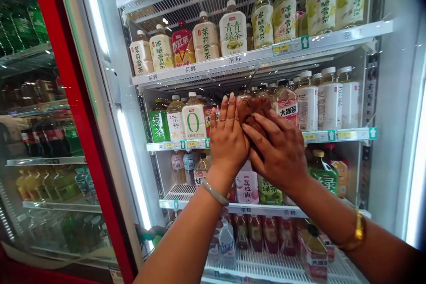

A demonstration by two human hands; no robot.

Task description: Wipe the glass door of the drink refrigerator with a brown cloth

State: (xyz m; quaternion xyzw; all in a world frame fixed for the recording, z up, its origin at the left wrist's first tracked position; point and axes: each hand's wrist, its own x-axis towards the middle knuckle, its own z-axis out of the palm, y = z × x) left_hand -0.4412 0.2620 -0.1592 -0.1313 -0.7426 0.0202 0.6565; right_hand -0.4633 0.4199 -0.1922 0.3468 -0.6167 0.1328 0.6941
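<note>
My left hand, with a pale bangle at the wrist, is raised flat in front of the middle shelf, fingers stretched upward. Beside it, my right hand, wearing a gold bracelet, has its bent fingers pressed on a crumpled brown cloth. The cloth lies between the two hands, near the left hand's thumb side. Behind them, bottles line the cooler shelves, including a white bottle marked 0 and a red-labelled bottle. The hands hide part of the middle row.
A red door frame stands at the left, with another cooler's bottles beyond it. White shelf edges cross the view at several heights. A bright light strip runs down the cooler's left side.
</note>
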